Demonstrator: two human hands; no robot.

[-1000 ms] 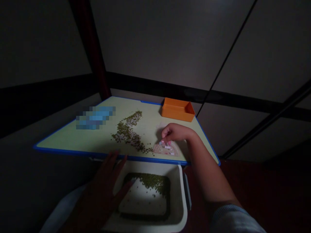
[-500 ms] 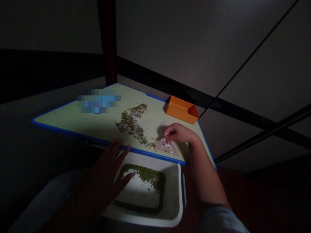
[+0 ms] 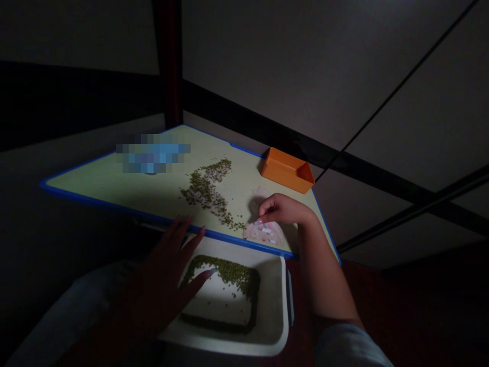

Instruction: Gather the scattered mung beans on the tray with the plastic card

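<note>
My right hand (image 3: 280,210) is closed in a pinch on a clear, rounded plastic protractor (image 3: 273,235) with pink marks, low over the pale board (image 3: 103,183). The fingertips meet near its middle; the exact grip is partly hidden. To its left, small green mung beans (image 3: 204,191) lie in a scattered band. My left hand (image 3: 181,260) is open with fingers spread, its fingertips by the board's blue front edge and its thumb over a white plastic tub (image 3: 273,306). More green beans (image 3: 237,275) lie around the tub's floor, thickest at the far side.
An orange open box (image 3: 284,173) stands at the board's back right corner. A blurred-out blue item (image 3: 156,155) lies at the left. Dark wall panels (image 3: 324,66) rise behind the board, and a dark red post (image 3: 173,66) stands at its far corner.
The view has shifted slightly. The protractor looks a little turned or tilted under my right hand, which stays in nearly the same place. The left hand and the beans look unchanged.
</note>
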